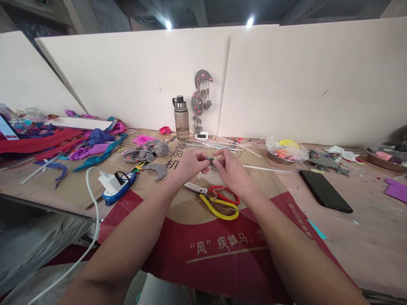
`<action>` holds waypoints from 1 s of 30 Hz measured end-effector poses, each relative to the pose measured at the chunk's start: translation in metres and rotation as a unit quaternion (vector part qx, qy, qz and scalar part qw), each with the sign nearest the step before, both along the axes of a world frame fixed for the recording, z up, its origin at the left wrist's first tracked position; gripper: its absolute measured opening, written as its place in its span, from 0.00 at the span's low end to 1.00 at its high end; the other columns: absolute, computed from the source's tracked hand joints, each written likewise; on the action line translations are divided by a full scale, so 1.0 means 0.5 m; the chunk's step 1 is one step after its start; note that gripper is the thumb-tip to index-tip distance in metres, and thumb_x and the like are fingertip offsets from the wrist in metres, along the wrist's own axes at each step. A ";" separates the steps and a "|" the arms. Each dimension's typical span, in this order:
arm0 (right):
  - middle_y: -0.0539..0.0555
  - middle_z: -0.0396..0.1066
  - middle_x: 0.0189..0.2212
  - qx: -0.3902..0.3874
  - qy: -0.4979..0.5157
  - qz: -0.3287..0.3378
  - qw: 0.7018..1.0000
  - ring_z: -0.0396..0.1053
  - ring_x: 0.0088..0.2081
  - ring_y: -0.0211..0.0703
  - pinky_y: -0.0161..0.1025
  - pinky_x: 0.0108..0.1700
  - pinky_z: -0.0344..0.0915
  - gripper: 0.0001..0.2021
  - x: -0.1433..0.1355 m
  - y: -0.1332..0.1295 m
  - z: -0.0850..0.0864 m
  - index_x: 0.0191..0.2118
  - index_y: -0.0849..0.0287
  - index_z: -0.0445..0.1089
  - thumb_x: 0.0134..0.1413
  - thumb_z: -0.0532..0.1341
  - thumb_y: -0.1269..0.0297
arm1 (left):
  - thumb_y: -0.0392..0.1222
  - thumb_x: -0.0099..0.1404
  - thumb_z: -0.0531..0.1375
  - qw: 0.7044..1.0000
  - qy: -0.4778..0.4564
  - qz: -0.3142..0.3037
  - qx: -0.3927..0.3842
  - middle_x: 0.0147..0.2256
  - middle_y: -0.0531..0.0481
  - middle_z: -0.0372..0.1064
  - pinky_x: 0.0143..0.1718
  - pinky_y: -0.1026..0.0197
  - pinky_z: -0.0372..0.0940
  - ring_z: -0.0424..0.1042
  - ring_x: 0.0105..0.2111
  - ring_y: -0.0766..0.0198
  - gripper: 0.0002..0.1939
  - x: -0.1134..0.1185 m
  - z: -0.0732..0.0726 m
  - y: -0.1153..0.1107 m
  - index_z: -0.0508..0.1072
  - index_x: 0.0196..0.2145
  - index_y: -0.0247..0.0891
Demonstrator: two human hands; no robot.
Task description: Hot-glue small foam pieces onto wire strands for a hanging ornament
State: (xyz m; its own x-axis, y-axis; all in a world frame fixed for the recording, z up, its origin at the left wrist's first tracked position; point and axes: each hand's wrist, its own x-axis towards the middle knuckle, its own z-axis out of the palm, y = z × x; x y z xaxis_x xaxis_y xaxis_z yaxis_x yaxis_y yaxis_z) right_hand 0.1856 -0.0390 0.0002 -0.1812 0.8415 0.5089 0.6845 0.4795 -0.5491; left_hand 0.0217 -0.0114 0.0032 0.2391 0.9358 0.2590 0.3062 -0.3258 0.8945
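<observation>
My left hand (194,164) and my right hand (229,167) meet over the cardboard, thumbs and fingertips pinched together. Between them is a small grey-green piece (210,159), mostly covered by the fingers; its exact kind cannot be made out. Just below my hands lie scissors (221,208) with one red and one yellow handle loop, blades pointing left. A grey crescent moon (156,171) rests to the left of my left hand. Behind it is a heap of grey pieces with pink dots (138,153), beside a ball of grey yarn (161,148).
A water bottle (181,120) stands at the back near a hanging grey moon decoration (202,78). A blue power strip (118,190) with a white cable sits at left, near colourful cloth scraps (95,150). On the right are a black phone (324,191) and a bag-lined bowl (281,159).
</observation>
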 end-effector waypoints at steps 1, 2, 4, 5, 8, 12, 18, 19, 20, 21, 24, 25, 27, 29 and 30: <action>0.47 0.63 0.23 0.001 0.011 0.002 1.000 0.62 0.26 0.40 0.37 0.32 0.56 0.09 -0.001 -0.002 0.001 0.45 0.59 0.60 0.58 0.54 0.67 | 0.35 0.53 0.60 1.000 -0.015 0.002 -0.005 0.19 0.52 0.71 0.24 0.66 0.66 0.73 0.20 0.65 0.03 0.001 0.000 0.000 0.68 0.25 0.36; 0.46 0.62 0.23 0.003 0.022 0.004 1.000 0.61 0.26 0.40 0.36 0.31 0.56 0.08 -0.003 -0.004 0.001 0.44 0.59 0.60 0.57 0.54 0.67 | 0.34 0.53 0.60 1.000 -0.027 0.003 -0.007 0.19 0.52 0.71 0.24 0.66 0.66 0.73 0.20 0.65 0.03 0.002 0.000 0.000 0.67 0.25 0.36; 0.45 0.60 0.22 0.012 0.042 0.008 0.999 0.60 0.24 0.39 0.36 0.30 0.56 0.06 -0.007 -0.008 0.000 0.41 0.57 0.59 0.56 0.54 0.68 | 0.34 0.53 0.60 0.999 -0.044 0.004 -0.004 0.19 0.52 0.71 0.24 0.65 0.67 0.72 0.20 0.66 0.04 0.002 0.001 0.000 0.67 0.24 0.36; 0.45 0.59 0.22 0.015 0.051 0.011 0.998 0.59 0.24 0.38 0.36 0.30 0.56 0.06 -0.009 -0.009 -0.001 0.40 0.57 0.59 0.55 0.54 0.67 | 0.34 0.53 0.60 0.999 -0.049 0.005 -0.002 0.19 0.52 0.71 0.24 0.65 0.67 0.72 0.20 0.66 0.04 0.002 0.001 -0.001 0.67 0.24 0.36; 0.45 0.60 0.22 0.012 0.079 0.021 0.997 0.59 0.24 0.38 0.35 0.29 0.56 0.03 -0.015 -0.011 -0.004 0.37 0.56 0.59 0.55 0.54 0.66 | 0.34 0.53 0.60 0.998 -0.057 0.012 0.006 0.19 0.52 0.71 0.24 0.66 0.68 0.72 0.20 0.66 0.03 0.003 0.005 -0.005 0.67 0.24 0.36; 0.46 0.62 0.23 0.022 0.098 0.010 0.995 0.59 0.25 0.37 0.35 0.30 0.56 0.03 -0.020 -0.012 -0.008 0.32 0.56 0.60 0.56 0.54 0.65 | 0.34 0.53 0.59 0.998 -0.057 0.016 0.012 0.19 0.53 0.69 0.24 0.66 0.68 0.72 0.20 0.66 0.03 0.004 0.007 -0.008 0.67 0.23 0.35; 0.46 0.60 0.21 0.017 0.115 -0.020 0.993 0.57 0.23 0.36 0.35 0.28 0.54 0.03 -0.024 -0.014 -0.006 0.30 0.56 0.62 0.54 0.56 0.66 | 0.34 0.52 0.60 0.997 -0.069 0.014 0.013 0.20 0.54 0.69 0.24 0.66 0.69 0.73 0.21 0.66 0.03 0.006 0.001 -0.004 0.67 0.24 0.35; 0.45 0.60 0.21 0.010 0.121 -0.025 0.992 0.57 0.23 0.36 0.35 0.28 0.54 0.03 -0.025 -0.014 -0.004 0.30 0.56 0.63 0.54 0.56 0.65 | 0.35 0.53 0.60 0.997 -0.077 0.011 0.010 0.20 0.54 0.69 0.25 0.65 0.69 0.73 0.21 0.66 0.04 0.006 0.000 -0.004 0.67 0.25 0.35; 0.45 0.60 0.20 0.003 0.129 -0.030 0.991 0.57 0.23 0.36 0.35 0.28 0.54 0.04 -0.026 -0.015 -0.003 0.29 0.56 0.63 0.54 0.56 0.65 | 0.35 0.53 0.61 0.996 -0.085 0.006 0.007 0.20 0.54 0.69 0.25 0.65 0.69 0.73 0.21 0.67 0.04 0.007 0.001 -0.004 0.67 0.25 0.35; 0.45 0.59 0.20 -0.004 0.139 -0.034 0.990 0.57 0.23 0.36 0.35 0.28 0.54 0.04 -0.027 -0.015 -0.001 0.29 0.56 0.63 0.53 0.57 0.64 | 0.36 0.53 0.61 0.996 -0.093 0.001 0.004 0.20 0.54 0.69 0.25 0.65 0.69 0.73 0.21 0.67 0.05 0.008 0.001 -0.004 0.67 0.25 0.35; 0.44 0.57 0.19 -0.014 0.178 -0.042 0.983 0.56 0.22 0.36 0.35 0.28 0.54 0.04 -0.028 -0.013 0.001 0.32 0.56 0.63 0.52 0.58 0.63 | 0.37 0.54 0.62 0.994 -0.107 -0.010 -0.003 0.21 0.54 0.69 0.26 0.64 0.70 0.73 0.21 0.67 0.06 0.011 0.003 -0.007 0.67 0.26 0.35; 0.43 0.57 0.19 -0.014 0.191 -0.043 0.981 0.56 0.22 0.36 0.35 0.28 0.54 0.05 -0.028 -0.012 0.001 0.34 0.56 0.63 0.52 0.58 0.62 | 0.38 0.54 0.62 0.994 -0.109 -0.012 -0.005 0.21 0.54 0.69 0.26 0.64 0.70 0.72 0.21 0.67 0.06 0.012 0.003 -0.008 0.67 0.26 0.35; 0.42 0.55 0.18 -0.013 0.207 -0.044 0.977 0.55 0.22 0.36 0.35 0.27 0.54 0.09 -0.026 -0.008 -0.001 0.38 0.57 0.64 0.51 0.59 0.62 | 0.38 0.55 0.63 0.994 -0.111 -0.017 -0.007 0.21 0.53 0.69 0.27 0.64 0.71 0.72 0.21 0.68 0.07 0.014 0.004 -0.010 0.68 0.26 0.35; 0.41 0.53 0.17 -0.028 0.207 -0.042 0.977 0.53 0.21 0.35 0.34 0.26 0.52 0.08 -0.024 -0.004 -0.003 0.38 0.57 0.66 0.52 0.59 0.61 | 0.38 0.55 0.63 0.993 -0.112 -0.025 -0.008 0.20 0.53 0.69 0.27 0.64 0.71 0.72 0.21 0.68 0.07 0.015 0.003 -0.011 0.68 0.26 0.34; 0.42 0.52 0.17 -0.038 0.205 -0.041 0.977 0.52 0.21 0.35 0.34 0.25 0.50 0.07 -0.023 -0.002 -0.004 0.36 0.57 0.68 0.52 0.58 0.60 | 0.39 0.55 0.63 0.993 -0.114 -0.030 -0.009 0.20 0.53 0.69 0.27 0.64 0.71 0.72 0.21 0.68 0.07 0.015 0.003 -0.011 0.68 0.26 0.34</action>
State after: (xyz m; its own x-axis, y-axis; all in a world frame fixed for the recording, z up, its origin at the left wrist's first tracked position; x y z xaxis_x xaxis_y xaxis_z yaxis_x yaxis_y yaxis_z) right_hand 0.1740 -0.0398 -0.0018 0.0938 0.8832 0.4596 0.4342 0.3791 -0.8171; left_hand 0.0291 -0.0170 0.0047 0.2319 0.9268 0.2954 0.0760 -0.3200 0.9443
